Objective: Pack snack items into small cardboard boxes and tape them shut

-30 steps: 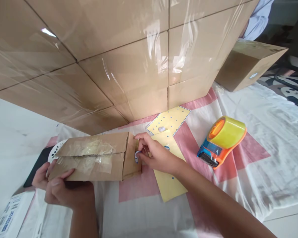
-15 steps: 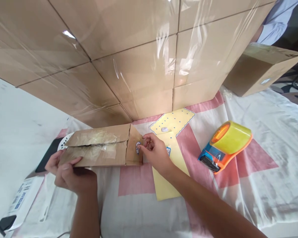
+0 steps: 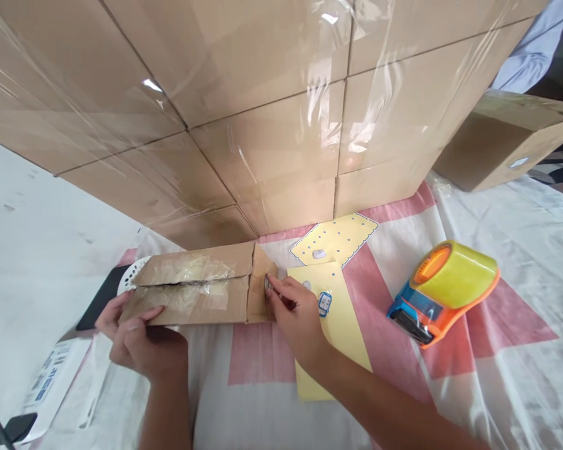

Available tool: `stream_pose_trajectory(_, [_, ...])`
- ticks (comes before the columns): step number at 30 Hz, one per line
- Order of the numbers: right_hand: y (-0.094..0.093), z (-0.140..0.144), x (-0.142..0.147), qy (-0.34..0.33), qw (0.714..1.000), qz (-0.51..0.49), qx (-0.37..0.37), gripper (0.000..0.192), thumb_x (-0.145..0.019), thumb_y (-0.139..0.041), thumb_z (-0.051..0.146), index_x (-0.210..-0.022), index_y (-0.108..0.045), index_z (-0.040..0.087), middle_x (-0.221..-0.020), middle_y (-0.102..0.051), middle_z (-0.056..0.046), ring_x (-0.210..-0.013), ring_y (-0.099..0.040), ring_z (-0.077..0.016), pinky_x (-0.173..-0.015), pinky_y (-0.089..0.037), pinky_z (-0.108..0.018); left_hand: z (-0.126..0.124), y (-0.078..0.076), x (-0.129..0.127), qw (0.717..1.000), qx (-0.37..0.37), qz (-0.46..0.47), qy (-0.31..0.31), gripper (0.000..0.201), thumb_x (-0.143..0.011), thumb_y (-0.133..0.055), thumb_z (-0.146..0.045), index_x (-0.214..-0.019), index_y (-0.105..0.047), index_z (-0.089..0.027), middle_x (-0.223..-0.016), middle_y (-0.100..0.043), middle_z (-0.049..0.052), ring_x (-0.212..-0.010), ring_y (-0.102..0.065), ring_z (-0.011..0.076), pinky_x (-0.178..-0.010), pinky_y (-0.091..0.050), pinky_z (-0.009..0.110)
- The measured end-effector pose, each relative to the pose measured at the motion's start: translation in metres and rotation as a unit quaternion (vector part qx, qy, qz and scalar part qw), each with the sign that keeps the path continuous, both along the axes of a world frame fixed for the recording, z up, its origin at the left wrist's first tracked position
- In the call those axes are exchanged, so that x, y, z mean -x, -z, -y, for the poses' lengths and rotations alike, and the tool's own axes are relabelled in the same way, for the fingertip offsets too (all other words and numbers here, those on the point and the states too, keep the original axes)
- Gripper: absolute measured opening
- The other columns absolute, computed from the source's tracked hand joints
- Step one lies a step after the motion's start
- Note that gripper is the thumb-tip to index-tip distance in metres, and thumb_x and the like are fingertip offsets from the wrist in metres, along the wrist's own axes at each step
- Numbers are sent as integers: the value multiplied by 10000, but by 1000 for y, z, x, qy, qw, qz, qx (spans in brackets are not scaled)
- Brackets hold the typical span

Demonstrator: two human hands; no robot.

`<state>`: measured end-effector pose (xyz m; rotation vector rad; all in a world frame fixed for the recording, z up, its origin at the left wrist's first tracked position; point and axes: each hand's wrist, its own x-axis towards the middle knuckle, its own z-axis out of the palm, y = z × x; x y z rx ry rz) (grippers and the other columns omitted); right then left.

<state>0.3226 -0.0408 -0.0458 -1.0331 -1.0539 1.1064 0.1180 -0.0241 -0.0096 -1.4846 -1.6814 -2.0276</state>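
Note:
A small cardboard box [image 3: 201, 287], with clear tape along its seam, is held above the cloth. My left hand [image 3: 143, 337] grips its left end, thumb and fingers closed around the lower edge. At the right end, my right hand [image 3: 298, 312] has its thumb and fingertips together on a small sticker [image 3: 267, 285] against the box's end face. Fingers partly cover the sticker. Just beyond that hand lies a yellow sheet [image 3: 328, 369] bearing a blue-outlined sticker [image 3: 325, 304]. Behind it is a dotted yellow card [image 3: 351, 236] with a small whitish piece [image 3: 319, 254] on it.
Large stacked cartons [image 3: 281, 150] wrapped in clear film rise behind the box. A tape dispenser [image 3: 443, 290] with yellow tape sits on the checked cloth [image 3: 263, 356]. Another carton [image 3: 497, 144] stands at the right, near a person's sleeve [image 3: 535, 50]. A white labelled packet [image 3: 51, 381] lies left.
My right thumb and fingers have closed over the sticker on the box's end, which lay more exposed before. My left hand keeps its hold. The whole view has shifted slightly.

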Motion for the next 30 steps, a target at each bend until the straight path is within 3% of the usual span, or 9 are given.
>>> stream_pose_trajectory(4, [-4, 5, 4, -1, 998, -48, 47, 231, -898, -651, 382, -1018, -819, 278, -750, -549, -31, -653, -488, -166, -576, -454, -340, -1, 2, 1, 995, -93, 45, 5, 216, -831, -480, -155, -656, -606, -164, -1114, -623, 79, -1226, -588, 268, -1168, -395, 485])
stream_pose_trajectory(7, [-6, 7, 6, 8, 994, -76, 72, 284, -859, -694, 388, -1095, -801, 273, -778, -543, -28, -653, -477, -158, -571, -455, -330, 0, 3, 1, 995, -90, 47, 4, 235, -838, -486, -154, -638, -608, -161, -1125, -642, 80, -1236, -594, 259, -1167, -405, 465])
stream_pose_trajectory(15, [-16, 14, 10, -14, 976, -152, 159, 321, -835, -722, 459, -1041, -703, 214, -823, -605, -23, -743, -550, -159, -651, -481, -295, 6, 0, -3, 996, -68, 60, -6, 239, -843, -475, -183, -668, -636, -159, -1219, -658, 81, -1263, -582, 253, -1178, -392, 460])
stream_pose_trajectory(30, [0, 11, 13, -12, 985, -132, 109, 372, -850, -708, 547, -1009, -638, 218, -763, -518, 18, -654, -435, -114, -574, -354, -237, 15, 7, 7, 1000, -10, 16, -14, 236, -944, -550, -244, -786, -698, -149, -1342, -632, 94, -1332, -545, 293, -1206, -365, 507])
